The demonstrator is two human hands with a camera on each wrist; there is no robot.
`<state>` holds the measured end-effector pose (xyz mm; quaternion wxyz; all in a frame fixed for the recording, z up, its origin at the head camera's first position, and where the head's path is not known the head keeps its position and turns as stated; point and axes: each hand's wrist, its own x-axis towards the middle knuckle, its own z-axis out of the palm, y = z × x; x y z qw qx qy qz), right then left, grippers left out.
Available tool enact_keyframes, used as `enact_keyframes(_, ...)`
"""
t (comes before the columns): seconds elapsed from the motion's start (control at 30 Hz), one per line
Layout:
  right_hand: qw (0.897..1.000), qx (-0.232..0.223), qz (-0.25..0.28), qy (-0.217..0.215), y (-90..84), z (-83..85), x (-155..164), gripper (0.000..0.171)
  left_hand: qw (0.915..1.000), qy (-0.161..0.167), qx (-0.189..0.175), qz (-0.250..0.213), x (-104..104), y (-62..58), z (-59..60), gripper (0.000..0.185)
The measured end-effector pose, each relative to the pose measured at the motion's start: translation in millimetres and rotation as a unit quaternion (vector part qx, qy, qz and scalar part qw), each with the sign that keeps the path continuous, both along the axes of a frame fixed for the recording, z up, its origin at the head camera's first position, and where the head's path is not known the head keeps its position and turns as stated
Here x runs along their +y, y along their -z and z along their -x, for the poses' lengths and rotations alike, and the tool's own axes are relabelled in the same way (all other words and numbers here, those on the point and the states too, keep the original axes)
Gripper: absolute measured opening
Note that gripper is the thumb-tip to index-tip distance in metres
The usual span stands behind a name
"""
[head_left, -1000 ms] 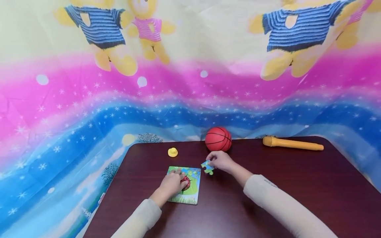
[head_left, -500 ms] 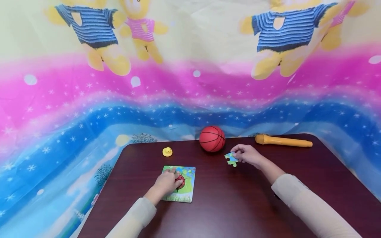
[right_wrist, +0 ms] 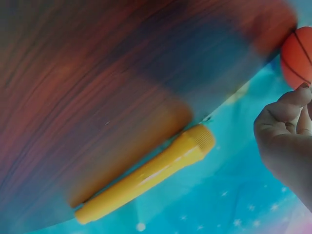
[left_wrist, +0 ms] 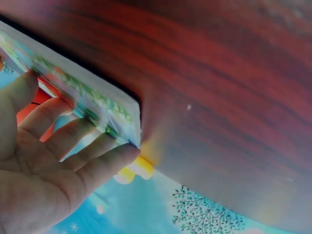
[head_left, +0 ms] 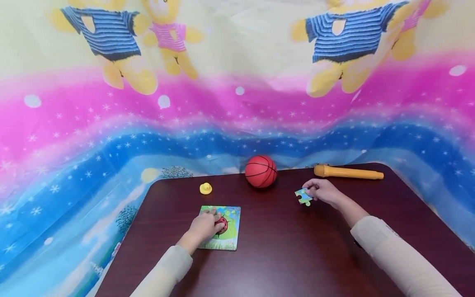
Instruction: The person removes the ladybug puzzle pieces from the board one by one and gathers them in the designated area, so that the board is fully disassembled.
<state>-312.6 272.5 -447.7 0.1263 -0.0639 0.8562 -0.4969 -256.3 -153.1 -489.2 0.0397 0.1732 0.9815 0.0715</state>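
The puzzle board [head_left: 226, 231] lies flat on the dark wood-grain table [head_left: 297, 255], toward its left front area; it is a shallow tray-type frame whose picture shows a red ladybug on green ground under a blue sky, and how many of its pieces are seated cannot be told, as part of the surface is covered. The left hand [head_left: 203, 226] rests on top of the board with fingers extended and spread flat; the left wrist view shows the fingers [left_wrist: 78, 141] lying straight across the printed face up to the board edge [left_wrist: 87, 105], pressing rather than gripping. The right hand [head_left: 323, 190] is well apart from the board, to the right and farther back, with fingers curled, pinching a loose puzzle piece [head_left: 303, 196] at its right edge; the piece is blue and green and sits at or just above the table surface, contact not determinable. In the right wrist view the curled fingers [right_wrist: 285, 114] show at the right edge, and the piece is out of sight. A red toy basketball [head_left: 261, 171] stands at the rear edge of the table, between the two hands and behind them. A small yellow rubber duck [head_left: 205, 188] sits behind the board, near it but not touching. A yellow-orange toy microphone [head_left: 346, 172] lies on its side along the rear edge, just behind the right hand. A printed cloth backdrop [head_left: 237, 103] with bears hangs behind the table.
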Motion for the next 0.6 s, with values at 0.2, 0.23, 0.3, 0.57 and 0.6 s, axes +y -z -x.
enact_keyframes(0.2,1.000,-0.003,-0.019,0.009,0.2,0.0,21,0.028,1.0000,-0.002,0.003,0.008,-2,2.1,3.0,0.051)
enact_keyframes(0.23,1.000,-0.005,-0.023,0.013,1.2,-0.6,25,0.028,0.9999,0.000,0.004,0.010,-2,2.4,3.1,0.051)
enact_keyframes(0.3,0.999,-0.011,-0.028,0.017,3.8,-2.4,32,0.028,0.9999,0.002,-0.001,0.012,-2,3.0,3.1,0.051)
enact_keyframes(0.57,0.998,-0.029,-0.045,0.035,5.0,-5.4,59,0.029,0.9998,-0.011,-0.010,0.013,-2,-2.5,3.1,0.052)
enact_keyframes(0.6,0.998,-0.029,-0.045,0.038,5.0,-6.3,62,0.030,0.9998,-0.012,-0.011,0.012,-2,-2.4,3.0,0.052)
